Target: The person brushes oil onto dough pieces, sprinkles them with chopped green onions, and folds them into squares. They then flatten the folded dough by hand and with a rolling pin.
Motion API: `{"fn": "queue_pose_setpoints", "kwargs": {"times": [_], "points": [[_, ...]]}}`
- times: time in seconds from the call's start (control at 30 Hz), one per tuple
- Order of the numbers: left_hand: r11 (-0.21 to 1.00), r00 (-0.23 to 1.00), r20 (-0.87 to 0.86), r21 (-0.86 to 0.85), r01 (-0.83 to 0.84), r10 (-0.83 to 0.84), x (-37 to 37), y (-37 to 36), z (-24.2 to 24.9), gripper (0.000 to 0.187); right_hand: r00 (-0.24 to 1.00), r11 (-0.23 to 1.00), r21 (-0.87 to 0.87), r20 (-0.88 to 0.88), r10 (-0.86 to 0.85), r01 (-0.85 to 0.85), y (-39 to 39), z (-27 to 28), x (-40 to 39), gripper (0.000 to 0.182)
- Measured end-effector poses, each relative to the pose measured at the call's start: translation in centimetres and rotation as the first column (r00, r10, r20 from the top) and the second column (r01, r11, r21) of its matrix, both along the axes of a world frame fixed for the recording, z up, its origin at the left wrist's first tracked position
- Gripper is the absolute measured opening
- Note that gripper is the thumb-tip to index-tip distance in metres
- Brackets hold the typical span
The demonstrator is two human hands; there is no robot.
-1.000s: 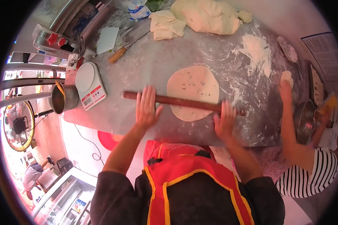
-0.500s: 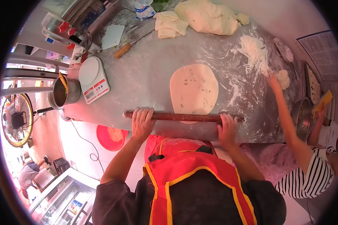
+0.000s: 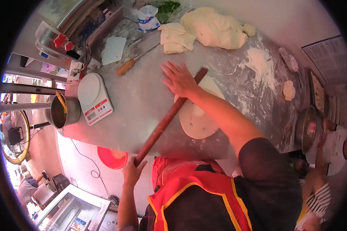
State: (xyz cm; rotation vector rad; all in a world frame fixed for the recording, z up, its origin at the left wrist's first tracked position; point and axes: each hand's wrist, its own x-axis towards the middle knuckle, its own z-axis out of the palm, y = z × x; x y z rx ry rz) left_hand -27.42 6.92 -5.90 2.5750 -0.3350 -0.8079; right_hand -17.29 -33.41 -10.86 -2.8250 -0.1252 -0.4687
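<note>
My left hand [image 3: 132, 171] is wrapped round the near end of a long wooden rolling pin [image 3: 158, 131], which slants up and away over the worktop. The pin's far end passes over the oval sheet of dough [image 3: 198, 122], flecked with green bits. Reaching across the dough, my right hand [image 3: 180, 81] has its fingers spread, palm down, beside the upper left edge of the sheet. My right forearm hides part of the dough.
A white kitchen scale [image 3: 94, 96] and a metal pot [image 3: 67, 111] stand at left. A wooden-handled knife [image 3: 126, 67], folded dough [image 3: 177, 38] and a large dough mass [image 3: 214, 29] lie at the back. Loose flour [image 3: 260, 65] covers the right side, near a dough lump [image 3: 289, 90].
My right hand has let go of the rolling pin and moved up and left across the dough. The pin has swung from level to steeply slanted. A co-worker's arm has withdrawn at right.
</note>
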Motion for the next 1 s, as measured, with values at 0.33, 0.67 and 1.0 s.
{"fn": "queue_pose_setpoints", "kwargs": {"times": [0.33,0.67,1.0], "points": [[0.996,0.972,-0.217,-0.055,0.075,-0.085,-3.4,-0.1,-1.2,0.041,0.96,0.968,-0.169,-0.238,0.145,-0.188,-2.3,1.5,-11.5,0.051],[0.995,0.967,-0.235,-0.042,0.091,-0.098,-6.9,-3.2,-1.9,0.044,0.978,0.983,0.116,-0.134,0.158,-0.143,-4.8,0.5,-16.8,0.052],[0.999,0.94,-0.338,0.009,0.037,-0.032,-11.7,-7.8,-2.0,0.047,0.986,0.987,0.141,-0.134,0.095,-0.076,-2.9,0.2,-16.9,0.056]]}}
